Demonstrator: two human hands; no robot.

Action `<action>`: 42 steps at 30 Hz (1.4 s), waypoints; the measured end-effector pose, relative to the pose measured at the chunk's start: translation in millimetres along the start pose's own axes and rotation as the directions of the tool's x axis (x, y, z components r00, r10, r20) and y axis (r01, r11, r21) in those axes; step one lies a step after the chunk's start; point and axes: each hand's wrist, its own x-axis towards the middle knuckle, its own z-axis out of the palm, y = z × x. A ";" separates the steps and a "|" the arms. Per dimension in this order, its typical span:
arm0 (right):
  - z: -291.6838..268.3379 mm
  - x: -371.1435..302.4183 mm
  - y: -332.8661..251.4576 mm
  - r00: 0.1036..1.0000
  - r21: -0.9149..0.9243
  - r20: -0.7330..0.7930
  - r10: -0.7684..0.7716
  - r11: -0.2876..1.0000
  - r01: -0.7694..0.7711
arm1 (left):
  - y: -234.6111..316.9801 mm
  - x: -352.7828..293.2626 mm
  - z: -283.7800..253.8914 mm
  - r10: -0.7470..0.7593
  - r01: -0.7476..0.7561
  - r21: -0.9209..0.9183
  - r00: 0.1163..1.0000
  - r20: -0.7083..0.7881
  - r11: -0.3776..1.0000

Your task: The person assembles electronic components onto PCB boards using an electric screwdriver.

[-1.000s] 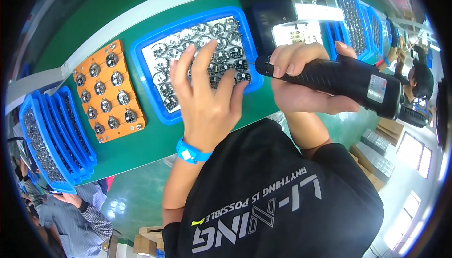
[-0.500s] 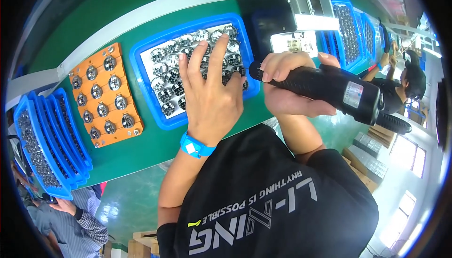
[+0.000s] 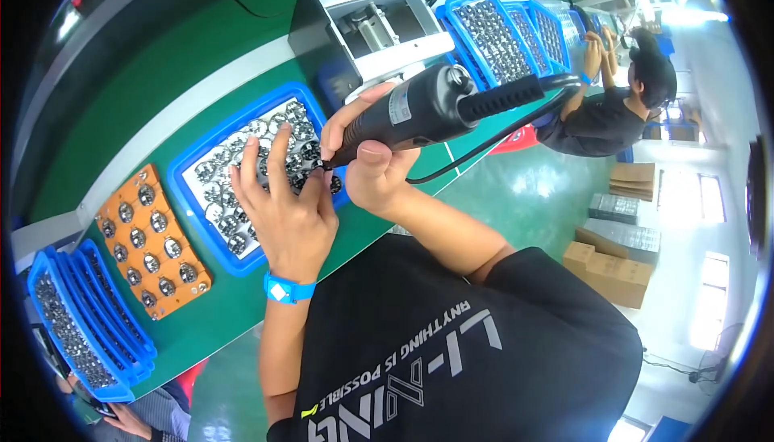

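My left hand (image 3: pixel 290 224) lies palm down with spread fingers over a shallow blue tray (image 3: pixel 179 174). Rows of small round silver-and-black parts (image 3: pixel 211 192) sit on a white sheet inside it. Wrapped around a black corded electric screwdriver (image 3: pixel 415 111) is my right hand (image 3: pixel 383 180). The tool slants, its tip down at the parts by the tray's right side, close to my left thumb and index finger. Whether the tip touches a part I cannot tell. An orange fixture plate (image 3: pixel 141 218) holding similar round parts lies left of the tray.
Stacked blue trays of parts (image 3: pixel 72 321) stand at the left table end. A grey-black machine (image 3: pixel 379 35) sits behind the tray, with more filled blue trays (image 3: pixel 492 39) beyond. A co-worker (image 3: pixel 605 111) works at far right. Another person's hand (image 3: pixel 129 422) shows lower left.
The screwdriver has swung from pointing left beside the tray to tip-down over the parts, next to my left hand. My left hand stays spread on the parts. The view has shifted.
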 end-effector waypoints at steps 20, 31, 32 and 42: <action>-65.9 82.0 -73.7 0.971 0.081 -0.114 -0.210 0.972 0.220 | 4.4 -5.2 3.5 0.019 -0.018 0.021 0.999 -0.034 1.000; -68.4 66.3 -55.7 0.990 -0.100 -0.139 -0.034 0.995 0.021 | -0.4 -1.2 -2.1 0.004 -0.003 -0.035 0.999 0.037 0.999; -70.2 65.3 -55.5 0.993 -0.051 -0.115 -0.031 0.998 0.025 | -0.5 -0.1 -3.5 0.003 -0.002 -0.034 0.999 0.038 0.999; -77.2 63.6 -69.3 0.978 -0.032 -0.176 -0.111 0.994 0.107 | -3.5 -1.2 -3.5 -0.013 0.016 -0.128 1.000 0.028 0.992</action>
